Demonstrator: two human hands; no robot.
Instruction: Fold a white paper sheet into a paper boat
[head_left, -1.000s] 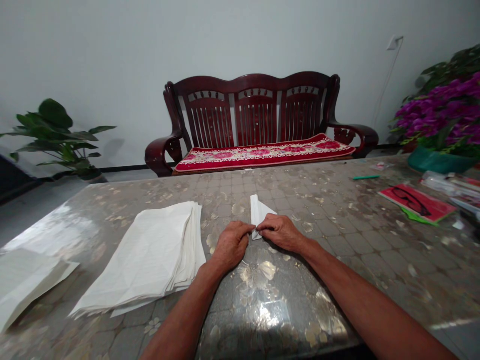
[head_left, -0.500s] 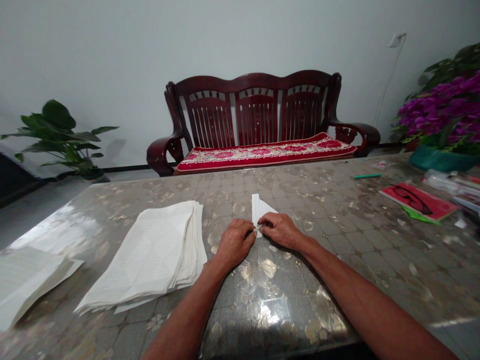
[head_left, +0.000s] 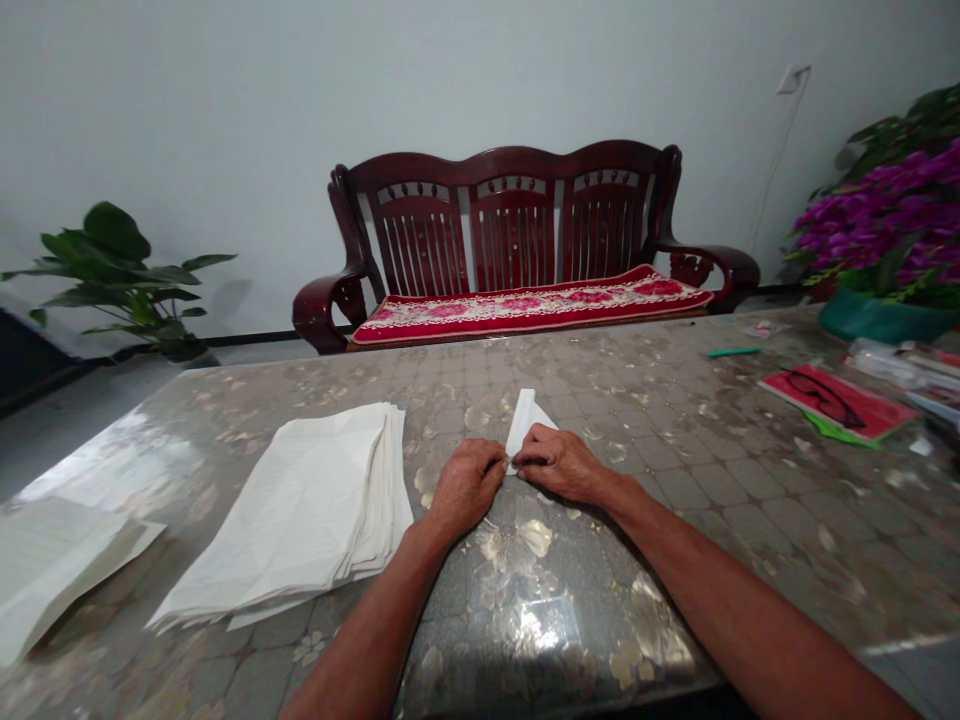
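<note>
the left hand (head_left: 469, 482) and the right hand (head_left: 561, 464) are pinching the near end of the folded white paper (head_left: 521, 422), which is lying on the table (head_left: 675, 410), and any uneven pull from either side is probably risking a skewed crease or a torn edge.

With the clock centred on the left hand (head_left: 471, 482) and right hand (head_left: 561, 465), both holding the near end of a folded paper (head_left: 523, 412) on the table (head_left: 600, 390): at nine, a paper stack (head_left: 300, 500), then, farther out, a loose sheet (head_left: 56, 560). At two, a pen (head_left: 733, 352), a flower pot (head_left: 889, 318) beyond. Nearer three, eyeglasses (head_left: 831, 398) on a booklet (head_left: 885, 412). Past the table, a bench (head_left: 514, 230) at twelve.
</note>
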